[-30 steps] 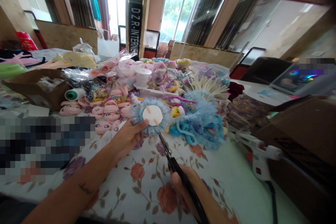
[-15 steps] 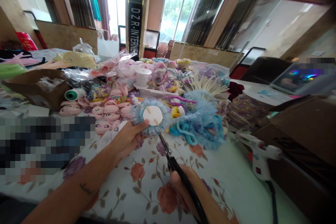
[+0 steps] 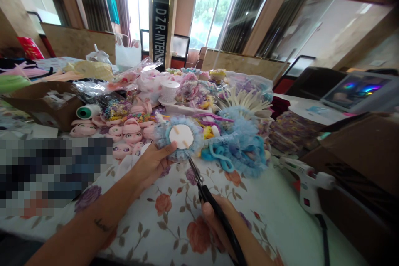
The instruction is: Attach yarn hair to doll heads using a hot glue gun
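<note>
My left hand (image 3: pixel 156 162) pinches a round rosette (image 3: pixel 181 136), its thumb on the white disc and its fingers behind. Blue gathered lace rings the disc, which carries two small tan strips. My right hand (image 3: pixel 218 216) is wrapped around black-handled scissors (image 3: pixel 202 187), whose tips point up at the rosette's lower edge. The blades look nearly closed, and whether they touch the lace I cannot tell. A strip of blue lace trim (image 3: pixel 246 149) lies in a heap to the right of the rosette, beside a bright blue cord (image 3: pixel 221 158).
A white hot glue gun (image 3: pixel 307 183) stands at the right by a cardboard box (image 3: pixel 358 166). Pink doll heads (image 3: pixel 132 133), a ribbon spool (image 3: pixel 169 91) and bagged trimmings cover the back. Another cardboard box (image 3: pixel 46 108) sits left. A floral cloth (image 3: pixel 162 224) covers the table.
Both hands, the rosette and the scissors stay almost still. The view has shifted only very slightly.
</note>
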`<state>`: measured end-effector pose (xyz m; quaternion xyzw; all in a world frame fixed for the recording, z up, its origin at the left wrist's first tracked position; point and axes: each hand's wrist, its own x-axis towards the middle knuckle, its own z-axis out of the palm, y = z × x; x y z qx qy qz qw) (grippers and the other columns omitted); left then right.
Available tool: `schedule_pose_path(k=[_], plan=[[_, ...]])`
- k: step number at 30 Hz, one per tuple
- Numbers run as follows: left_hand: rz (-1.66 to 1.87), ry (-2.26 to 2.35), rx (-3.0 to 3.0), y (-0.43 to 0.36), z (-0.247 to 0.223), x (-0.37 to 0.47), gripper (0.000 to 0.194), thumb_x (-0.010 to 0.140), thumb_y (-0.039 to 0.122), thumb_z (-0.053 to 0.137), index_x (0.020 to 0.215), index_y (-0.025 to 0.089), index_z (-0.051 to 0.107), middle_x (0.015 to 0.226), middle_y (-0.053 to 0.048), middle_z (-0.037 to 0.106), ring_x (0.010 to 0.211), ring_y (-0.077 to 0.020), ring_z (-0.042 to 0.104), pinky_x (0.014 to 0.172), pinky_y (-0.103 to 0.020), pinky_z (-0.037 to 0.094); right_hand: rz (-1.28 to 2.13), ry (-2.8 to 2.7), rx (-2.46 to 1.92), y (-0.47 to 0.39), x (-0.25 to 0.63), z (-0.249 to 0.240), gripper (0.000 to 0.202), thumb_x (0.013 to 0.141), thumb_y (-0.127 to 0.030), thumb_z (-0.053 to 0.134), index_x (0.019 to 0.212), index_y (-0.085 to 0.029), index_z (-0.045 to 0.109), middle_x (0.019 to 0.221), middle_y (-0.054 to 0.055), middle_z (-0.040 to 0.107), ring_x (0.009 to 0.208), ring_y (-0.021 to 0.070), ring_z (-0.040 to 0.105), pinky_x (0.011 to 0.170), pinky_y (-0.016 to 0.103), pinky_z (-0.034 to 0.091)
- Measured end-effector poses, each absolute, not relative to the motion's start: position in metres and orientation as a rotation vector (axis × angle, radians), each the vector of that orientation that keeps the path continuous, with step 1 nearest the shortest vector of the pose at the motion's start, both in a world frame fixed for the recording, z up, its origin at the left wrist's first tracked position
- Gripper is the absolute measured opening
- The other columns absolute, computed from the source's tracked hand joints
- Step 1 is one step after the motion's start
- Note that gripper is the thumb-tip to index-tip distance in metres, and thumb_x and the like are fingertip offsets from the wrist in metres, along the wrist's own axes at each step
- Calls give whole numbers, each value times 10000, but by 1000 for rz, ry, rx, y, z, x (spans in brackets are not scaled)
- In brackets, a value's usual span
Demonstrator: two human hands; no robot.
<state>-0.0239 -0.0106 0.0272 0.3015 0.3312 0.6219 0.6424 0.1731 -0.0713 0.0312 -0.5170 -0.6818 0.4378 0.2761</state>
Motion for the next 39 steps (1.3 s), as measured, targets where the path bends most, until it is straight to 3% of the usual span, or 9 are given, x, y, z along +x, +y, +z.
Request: schedule_pose_path(k=[8, 14, 22, 28, 33, 39], plan=[[1423, 744, 692, -11, 27, -21, 408, 729, 243, 758, 1112, 158, 647, 962, -74, 744, 853, -206, 708, 696, -263, 604, 1155, -1839, -1370, -72, 176, 38, 612, 718, -783, 471, 609, -194, 598, 526, 24, 545, 561, 177, 552, 486, 235, 471], [1423, 744, 675, -11, 27, -21, 361, 741, 227, 747, 1084, 160, 657, 947, -71, 745, 818, -194, 710, 666, -246, 600, 1140, -1851, -1369, -70, 174, 37, 594, 754, -752, 447, 592, -202, 600, 532, 35, 550, 611, 208, 571, 526, 258, 476], [1411, 731, 704, -12, 27, -21, 376, 743, 236, 746, 1100, 163, 650, 942, -65, 742, 816, -194, 710, 693, -265, 605, 1106, -1790, -1428, -69, 175, 18, 466, 782, -622, 514, 608, -200, 605, 553, 11, 528, 592, 182, 565, 556, 256, 474], [1397, 705, 701, -13, 28, -21, 367, 762, 219, 728, 1113, 158, 644, 941, -67, 745, 815, -191, 711, 708, -267, 605, 1185, -1775, -1387, -63, 181, 16, 473, 703, -660, 559, 584, -203, 573, 587, 25, 548, 606, 185, 547, 536, 256, 466], [1399, 688, 633, -13, 29, -23, 351, 767, 186, 720, 1109, 163, 644, 917, -51, 750, 767, -159, 711, 637, -203, 597, 1001, -1850, -1418, -66, 180, 13, 450, 752, -623, 546, 612, -197, 581, 631, 34, 587, 618, 186, 549, 593, 266, 477], [1392, 694, 583, -12, 28, -23, 364, 745, 176, 741, 1096, 162, 650, 871, -41, 749, 698, -139, 705, 596, -182, 591, 988, -1888, -1369, -71, 180, 17, 522, 783, -691, 481, 656, -198, 597, 639, 44, 596, 650, 200, 558, 580, 255, 465]])
